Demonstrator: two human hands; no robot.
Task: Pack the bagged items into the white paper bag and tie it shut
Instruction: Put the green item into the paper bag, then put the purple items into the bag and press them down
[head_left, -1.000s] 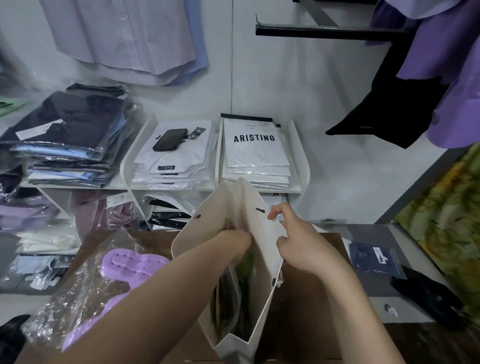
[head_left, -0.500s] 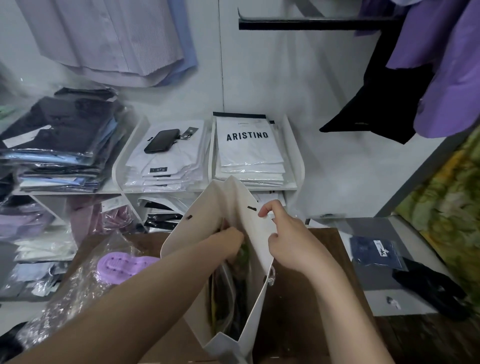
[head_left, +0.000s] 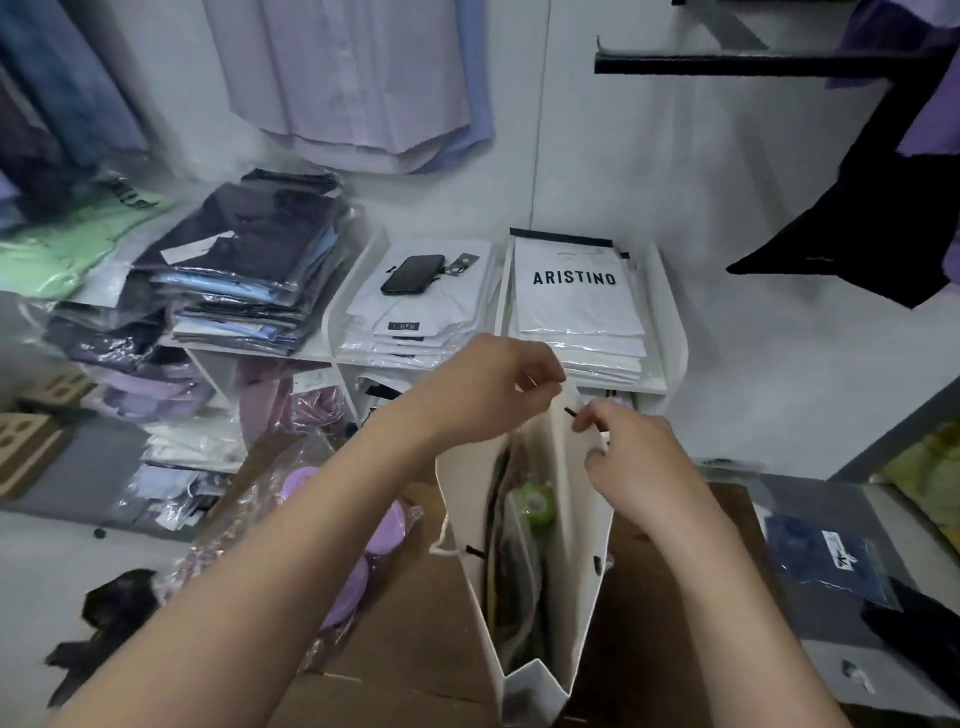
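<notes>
The white paper bag (head_left: 582, 525) stands upright on the brown surface (head_left: 670, 618), mouth open, with the bagged items (head_left: 524, 525) inside. The left hand (head_left: 483, 395), which was down in the bag a moment ago, is now out and pinching the top rim, while the right hand (head_left: 639, 467) pinches the near rim by the dark tie (head_left: 571, 413). Packing looks done, and tying appears to be starting.
</notes>
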